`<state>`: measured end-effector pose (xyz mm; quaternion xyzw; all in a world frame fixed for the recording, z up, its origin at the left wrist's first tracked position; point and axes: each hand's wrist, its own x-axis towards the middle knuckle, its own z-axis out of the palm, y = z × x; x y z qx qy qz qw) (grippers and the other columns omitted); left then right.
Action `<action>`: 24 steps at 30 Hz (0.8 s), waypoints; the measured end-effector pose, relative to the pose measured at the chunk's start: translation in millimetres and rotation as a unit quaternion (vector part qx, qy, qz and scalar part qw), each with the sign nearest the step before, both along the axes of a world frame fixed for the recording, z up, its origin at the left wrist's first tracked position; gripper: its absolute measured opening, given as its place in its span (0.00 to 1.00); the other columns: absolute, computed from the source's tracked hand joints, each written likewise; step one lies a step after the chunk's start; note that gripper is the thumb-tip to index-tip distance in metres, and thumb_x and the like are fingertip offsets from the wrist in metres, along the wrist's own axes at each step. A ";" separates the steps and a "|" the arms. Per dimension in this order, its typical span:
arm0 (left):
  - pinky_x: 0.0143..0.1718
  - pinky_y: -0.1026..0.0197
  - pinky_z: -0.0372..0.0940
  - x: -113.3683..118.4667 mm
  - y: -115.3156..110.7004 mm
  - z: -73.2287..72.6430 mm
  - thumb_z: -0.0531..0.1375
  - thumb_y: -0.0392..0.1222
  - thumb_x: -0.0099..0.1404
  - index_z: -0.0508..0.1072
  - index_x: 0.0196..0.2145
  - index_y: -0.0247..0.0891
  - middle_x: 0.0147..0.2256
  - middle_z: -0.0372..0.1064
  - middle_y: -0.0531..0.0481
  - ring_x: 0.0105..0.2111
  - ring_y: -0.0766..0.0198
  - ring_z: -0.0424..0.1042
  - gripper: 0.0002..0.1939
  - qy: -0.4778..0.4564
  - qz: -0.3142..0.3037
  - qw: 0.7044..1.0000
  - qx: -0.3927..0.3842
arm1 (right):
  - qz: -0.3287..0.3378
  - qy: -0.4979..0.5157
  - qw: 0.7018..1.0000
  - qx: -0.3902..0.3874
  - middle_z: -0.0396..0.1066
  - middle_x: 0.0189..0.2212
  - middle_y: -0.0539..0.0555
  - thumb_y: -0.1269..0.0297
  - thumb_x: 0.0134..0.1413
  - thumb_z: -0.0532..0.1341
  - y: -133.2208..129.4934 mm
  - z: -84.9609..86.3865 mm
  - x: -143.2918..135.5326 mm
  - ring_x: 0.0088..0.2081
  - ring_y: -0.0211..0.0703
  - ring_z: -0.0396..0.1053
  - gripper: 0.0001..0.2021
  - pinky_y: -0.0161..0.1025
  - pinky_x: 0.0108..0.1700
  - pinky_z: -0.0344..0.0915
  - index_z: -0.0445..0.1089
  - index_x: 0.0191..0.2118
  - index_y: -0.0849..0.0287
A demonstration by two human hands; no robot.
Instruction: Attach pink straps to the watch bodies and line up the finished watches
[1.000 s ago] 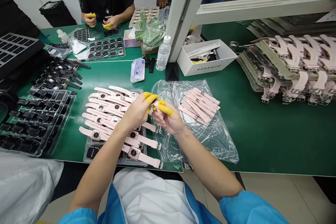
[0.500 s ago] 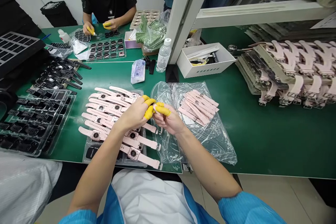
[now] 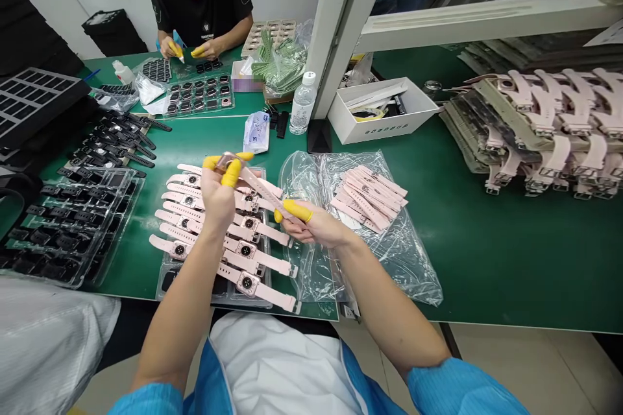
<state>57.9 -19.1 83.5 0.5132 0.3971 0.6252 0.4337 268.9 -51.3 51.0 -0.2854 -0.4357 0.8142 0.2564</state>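
Moved since the last look: left hand (image 3: 218, 198) has swung up and leftward, away from my right hand (image 3: 316, 225), with the pink watch (image 3: 256, 180) stretched out between. Both hands gripping: left fingers, in yellow finger covers (image 3: 231, 173), pinch the case (image 3: 228, 159); right thumb and finger clasp the far end of the band (image 3: 267, 191). Held above the table (image 3: 511, 259). Band pale pink, narrow, slanting down rightward; case rose-toned, metallic sheen, face not readable.

Beneath, more watches (image 3: 246, 250) lie in slanted rows over a clear tray (image 3: 238, 301), dark round backs showing. Rightward, loose straps (image 3: 368, 201), same pink, heaped with a plastic bag (image 3: 389, 266); inside or on top, can't tell. Far left, black watches (image 3: 65, 240) in trays.

Farther: water bottle (image 3: 302, 107), white box (image 3: 387, 130), then a co-worker's hand (image 3: 211, 50), fingers covered in yellow.
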 end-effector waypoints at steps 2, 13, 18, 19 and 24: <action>0.34 0.59 0.77 -4.2 3.0 2.9 0.65 0.54 0.71 0.63 0.47 0.43 0.49 0.80 0.45 0.32 0.63 0.81 0.18 -0.021 0.043 0.999 -0.016 | -0.020 -0.036 0.999 0.026 0.59 0.20 0.42 0.41 0.63 0.64 3.3 -0.9 5.6 0.17 0.29 0.47 0.22 0.29 0.16 0.45 0.68 0.37 0.58; 0.64 0.49 0.68 17.5 -12.7 -25.2 0.53 0.26 0.64 0.73 0.61 0.39 0.60 0.72 0.41 0.61 0.55 0.72 0.30 0.385 -0.149 0.900 0.142 | -0.172 0.033 0.982 0.076 0.62 0.18 0.43 0.44 0.58 0.69 -9.5 1.2 -19.7 0.17 0.31 0.53 0.21 0.31 0.18 0.47 0.64 0.34 0.55; 0.61 0.50 0.69 14.6 -11.1 -26.8 0.51 0.27 0.69 0.72 0.62 0.39 0.58 0.71 0.40 0.58 0.56 0.72 0.27 0.414 -0.148 0.883 0.162 | -0.184 0.070 0.980 0.034 0.56 0.15 0.40 0.47 0.56 0.70 -10.1 7.9 -22.1 0.15 0.30 0.47 0.21 0.30 0.17 0.45 0.61 0.31 0.55; 0.61 0.50 0.69 15.1 -11.1 -26.8 0.51 0.28 0.69 0.72 0.61 0.39 0.57 0.71 0.40 0.58 0.56 0.72 0.26 0.413 -0.144 0.884 0.164 | -0.194 0.076 0.978 0.025 0.56 0.15 0.40 0.48 0.56 0.71 -9.9 8.6 -22.7 0.15 0.29 0.46 0.21 0.30 0.17 0.44 0.61 0.31 0.55; 0.60 0.51 0.69 18.4 -12.4 -24.6 0.49 0.30 0.73 0.70 0.62 0.37 0.56 0.70 0.39 0.56 0.55 0.72 0.24 0.417 -0.141 0.882 0.166 | -0.206 0.116 0.971 -0.027 0.57 0.15 0.40 0.50 0.53 0.73 -9.1 5.8 -24.3 0.16 0.29 0.44 0.21 0.28 0.17 0.42 0.62 0.33 0.55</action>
